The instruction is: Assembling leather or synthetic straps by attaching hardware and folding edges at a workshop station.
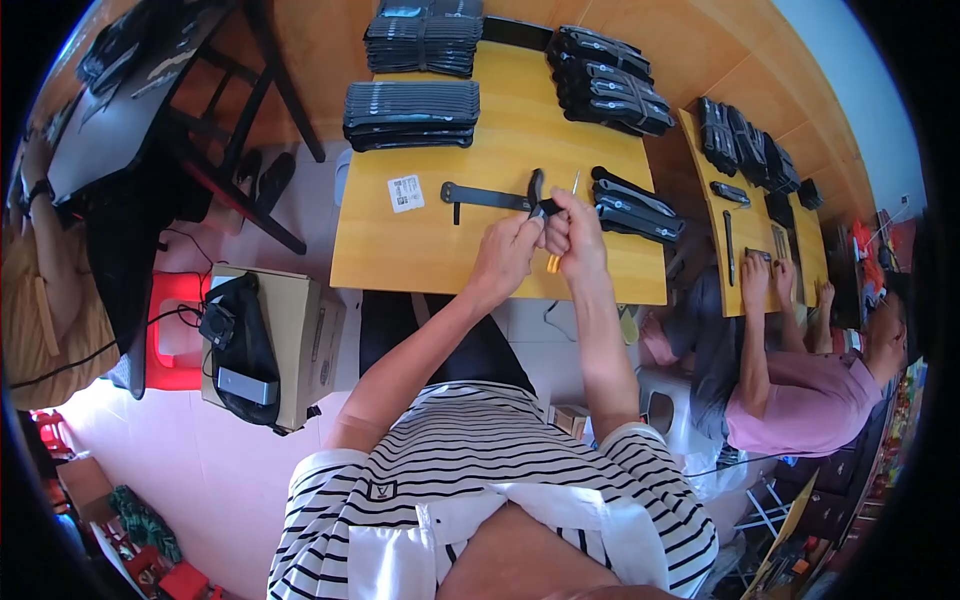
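Observation:
A long black strap-like part (482,197) lies across the yellow table (430,255), ending in a black clip piece at my fingers. My left hand (507,252) pinches that clip end. My right hand (572,232) is closed around a screwdriver (553,262) with a yellow handle, its thin shaft pointing up past my fingers. Both hands meet over the middle of the table. A small stack of black parts (634,211) lies just right of my right hand.
Stacks of black parts (412,113) stand at the back of the table, more (612,83) at the back right. A white label (405,192) lies left. A cardboard box with a black bag (262,345) stands lower left. Another person in a pink shirt (802,395) works at the neighbouring table.

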{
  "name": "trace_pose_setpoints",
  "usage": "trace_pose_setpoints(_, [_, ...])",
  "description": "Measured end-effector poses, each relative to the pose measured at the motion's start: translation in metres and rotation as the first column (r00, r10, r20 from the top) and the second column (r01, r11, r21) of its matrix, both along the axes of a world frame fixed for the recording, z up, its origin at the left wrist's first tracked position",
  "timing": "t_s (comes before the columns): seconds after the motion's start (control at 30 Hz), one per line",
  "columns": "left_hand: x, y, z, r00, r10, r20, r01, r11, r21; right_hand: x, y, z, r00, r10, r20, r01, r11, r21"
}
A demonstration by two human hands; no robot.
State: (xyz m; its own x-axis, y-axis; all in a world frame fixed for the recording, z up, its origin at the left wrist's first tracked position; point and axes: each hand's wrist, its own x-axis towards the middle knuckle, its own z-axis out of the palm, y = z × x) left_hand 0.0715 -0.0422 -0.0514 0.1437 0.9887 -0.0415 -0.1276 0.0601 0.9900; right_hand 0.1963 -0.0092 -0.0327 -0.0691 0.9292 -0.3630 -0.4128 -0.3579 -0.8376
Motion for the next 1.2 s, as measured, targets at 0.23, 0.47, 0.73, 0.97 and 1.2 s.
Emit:
trace_pose_setpoints(0.23, [-0.01,-0.018,0.011,0.988,-0.098,0.117,0.107,0.991,-0.079,0.065,0.085,-0.012,0.859,-0.059,-0.509,-0.034,0.985,-0.172])
trace_pose_setpoints(0.47, [-0.039,-0.049,0.02,0.97,-0.166,0.178,0.191,0.973,-0.131,0.1,0.154,0.041,0.95,-0.224,-0.219,0.207,0.973,-0.097])
trace_pose_setpoints(0.73, [-0.073,-0.095,0.033,0.96,-0.204,0.191,0.23,0.965,-0.123,0.131,0.226,0.073,0.847,-0.402,-0.349,0.449,0.892,0.062])
trace_pose_setpoints(0.97, [-0.126,-0.12,0.002,0.979,0.14,0.147,-0.107,0.972,-0.209,0.153,0.185,0.149,0.973,-0.088,-0.214,0.169,0.902,0.398])
trace_pose_setpoints(1.2, [-0.138,-0.07,-0.064,0.954,0.278,-0.111,-0.3,0.888,-0.348,0.073,0.09,0.146,0.802,-0.263,0.536,-0.085,0.838,0.539])
